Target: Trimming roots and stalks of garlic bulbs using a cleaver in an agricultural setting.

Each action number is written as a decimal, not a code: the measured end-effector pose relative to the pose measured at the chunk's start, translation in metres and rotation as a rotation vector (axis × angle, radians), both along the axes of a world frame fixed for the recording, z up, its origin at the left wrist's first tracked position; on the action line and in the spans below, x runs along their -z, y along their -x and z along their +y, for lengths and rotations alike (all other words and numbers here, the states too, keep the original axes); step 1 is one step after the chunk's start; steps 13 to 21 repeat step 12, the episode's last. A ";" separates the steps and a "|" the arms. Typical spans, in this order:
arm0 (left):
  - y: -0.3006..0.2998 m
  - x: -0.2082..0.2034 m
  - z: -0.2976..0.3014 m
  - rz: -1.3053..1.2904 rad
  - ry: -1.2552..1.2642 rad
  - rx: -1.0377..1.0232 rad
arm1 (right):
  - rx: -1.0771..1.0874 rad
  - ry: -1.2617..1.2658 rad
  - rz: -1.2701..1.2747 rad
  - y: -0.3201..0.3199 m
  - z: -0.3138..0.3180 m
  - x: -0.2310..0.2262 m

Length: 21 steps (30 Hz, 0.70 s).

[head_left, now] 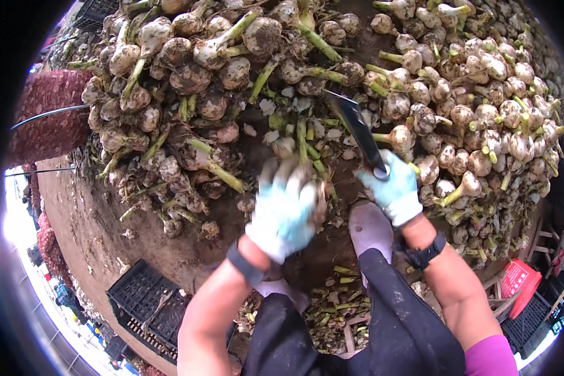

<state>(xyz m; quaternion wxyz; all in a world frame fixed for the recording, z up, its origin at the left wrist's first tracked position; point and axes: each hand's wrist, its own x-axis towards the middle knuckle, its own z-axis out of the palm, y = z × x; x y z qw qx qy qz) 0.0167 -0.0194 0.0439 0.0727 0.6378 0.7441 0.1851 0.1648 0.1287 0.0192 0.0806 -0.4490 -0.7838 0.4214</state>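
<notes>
My right hand (391, 188), in a pale blue and white glove, is closed round the handle of a knife (357, 125). Its long dark blade points up and to the left, over the gap between two garlic heaps. Left of it, my gloved left hand (282, 216) is smeared by motion, its fingers pointing away from me. A blurred garlic bulb (284, 147) lies just beyond those fingertips. Something brownish shows at the hand's right side, too blurred to name. Cut green stems (302, 139) and peel scraps litter the ground beyond my hands.
Garlic bulbs with stems are heaped at the left (191, 78) and right (476, 113). A black plastic crate (145, 301) sits at lower left, a red plastic object (520, 285) at lower right. A full red mesh sack (50, 116) stands far left. My shoe (370, 229) is below the knife.
</notes>
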 end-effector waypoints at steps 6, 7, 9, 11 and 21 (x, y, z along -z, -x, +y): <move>-0.019 -0.033 -0.090 -0.674 0.080 -0.200 | -0.322 -0.383 -0.115 0.065 0.025 0.033; -0.021 -0.028 -0.101 -0.750 0.012 -0.431 | -0.339 -0.183 -0.260 0.080 0.025 0.031; -0.007 -0.024 -0.124 -0.822 0.183 -0.707 | -0.385 -0.285 -0.312 0.082 0.007 0.035; 0.004 -0.011 -0.134 -0.815 0.182 -0.876 | -0.534 -0.212 -0.445 0.083 -0.009 0.036; 0.012 -0.006 -0.132 -0.805 0.184 -0.976 | -0.550 -0.216 -0.443 0.087 -0.014 0.035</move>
